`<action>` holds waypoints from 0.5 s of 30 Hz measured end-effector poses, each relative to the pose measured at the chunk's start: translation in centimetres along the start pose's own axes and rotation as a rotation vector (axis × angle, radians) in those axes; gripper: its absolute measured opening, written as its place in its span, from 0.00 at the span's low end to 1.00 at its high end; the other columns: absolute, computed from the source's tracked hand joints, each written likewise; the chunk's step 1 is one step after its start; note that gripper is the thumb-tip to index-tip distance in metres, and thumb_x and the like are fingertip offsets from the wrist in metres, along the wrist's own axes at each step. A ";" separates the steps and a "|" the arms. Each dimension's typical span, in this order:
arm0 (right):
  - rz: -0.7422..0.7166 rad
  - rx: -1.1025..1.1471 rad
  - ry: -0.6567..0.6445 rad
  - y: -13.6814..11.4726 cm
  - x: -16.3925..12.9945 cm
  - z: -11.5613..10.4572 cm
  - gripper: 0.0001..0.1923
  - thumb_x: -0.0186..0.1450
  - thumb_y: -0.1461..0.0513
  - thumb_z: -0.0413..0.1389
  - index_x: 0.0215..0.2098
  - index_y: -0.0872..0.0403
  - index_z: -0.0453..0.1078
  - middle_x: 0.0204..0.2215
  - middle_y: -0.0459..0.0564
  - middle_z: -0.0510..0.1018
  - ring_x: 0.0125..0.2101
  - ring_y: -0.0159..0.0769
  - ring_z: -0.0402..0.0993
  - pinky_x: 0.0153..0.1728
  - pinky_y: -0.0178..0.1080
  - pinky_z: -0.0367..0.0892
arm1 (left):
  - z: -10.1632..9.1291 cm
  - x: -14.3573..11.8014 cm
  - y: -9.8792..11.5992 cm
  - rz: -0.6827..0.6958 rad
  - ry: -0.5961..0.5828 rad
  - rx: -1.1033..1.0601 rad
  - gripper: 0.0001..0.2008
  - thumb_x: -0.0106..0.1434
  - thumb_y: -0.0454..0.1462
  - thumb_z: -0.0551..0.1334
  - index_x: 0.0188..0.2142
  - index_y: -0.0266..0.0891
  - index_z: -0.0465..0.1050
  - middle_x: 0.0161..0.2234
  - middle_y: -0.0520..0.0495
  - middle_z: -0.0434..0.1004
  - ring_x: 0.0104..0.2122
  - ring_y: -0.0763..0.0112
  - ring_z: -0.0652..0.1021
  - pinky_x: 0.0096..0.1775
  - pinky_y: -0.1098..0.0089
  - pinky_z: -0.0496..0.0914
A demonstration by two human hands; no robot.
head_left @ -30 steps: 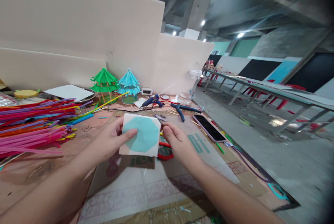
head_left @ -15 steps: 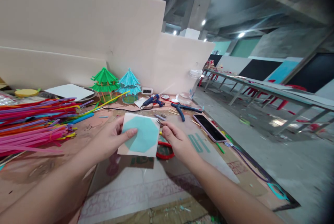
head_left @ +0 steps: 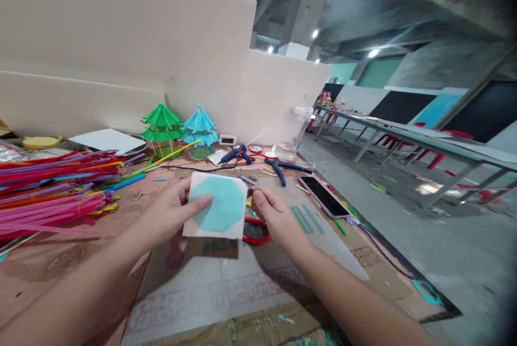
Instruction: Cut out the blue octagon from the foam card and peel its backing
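The left hand (head_left: pixel 175 211) held a white card (head_left: pixel 237 222) with a blue shape (head_left: pixel 220 209) above the table (head_left: pixel 24 276). The right hand (head_left: pixel 277 214) was curled beside the card's other edge; I couldn't tell if it held anything.

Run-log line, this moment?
left hand: pinching white square sheet with turquoise octagon | right hand: by sheet's right edge, grip contents unclear | behind: blue glue gun

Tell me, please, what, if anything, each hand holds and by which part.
The left hand grips the white card by its left edge, thumb on the turquoise octagon; what, if anything, the right hand pinches is unclear.
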State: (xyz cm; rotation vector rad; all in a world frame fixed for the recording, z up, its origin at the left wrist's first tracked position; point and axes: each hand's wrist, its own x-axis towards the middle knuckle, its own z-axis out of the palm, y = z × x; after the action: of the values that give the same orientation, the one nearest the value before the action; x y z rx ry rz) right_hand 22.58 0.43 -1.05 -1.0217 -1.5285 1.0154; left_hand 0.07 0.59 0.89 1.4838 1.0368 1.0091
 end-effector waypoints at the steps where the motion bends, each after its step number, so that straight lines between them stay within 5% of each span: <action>1: 0.016 0.030 0.006 0.1 0.0 -0.1 0.22 0.64 0.44 0.52 0.37 0.54 0.72 0.22 0.43 0.65 0.23 0.30 0.58 0.25 0.33 0.57 | 0.0 0.0 0.2 -0.027 0.027 -0.013 0.23 0.54 0.48 0.69 0.45 0.38 0.72 0.31 0.47 0.80 0.29 0.62 0.79 0.27 0.70 0.72; 6: 0.052 0.117 -0.007 -0.4 -0.2 -0.1 0.27 0.61 0.40 0.54 0.38 0.54 0.72 0.23 0.44 0.64 0.23 0.29 0.58 0.21 0.31 0.55 | 0.1 0.1 0.8 -0.063 0.143 -0.206 0.28 0.50 0.45 0.72 0.48 0.37 0.72 0.38 0.43 0.82 0.32 0.62 0.81 0.29 0.70 0.74; 15: 0.074 0.152 0.023 -0.6 -1.1 0.5 0.28 0.62 0.39 0.51 0.41 0.51 0.74 0.33 0.49 0.73 0.32 0.35 0.67 0.35 0.36 0.66 | 0.0 0.2 0.6 -0.083 0.148 -0.326 0.31 0.48 0.43 0.74 0.51 0.38 0.72 0.43 0.42 0.82 0.36 0.61 0.82 0.35 0.67 0.78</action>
State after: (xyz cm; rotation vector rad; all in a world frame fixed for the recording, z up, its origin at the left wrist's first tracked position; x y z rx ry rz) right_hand 22.20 -0.82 -0.81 -0.9844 -1.3814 1.1497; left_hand 0.15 0.72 1.53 1.1057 0.9753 1.1796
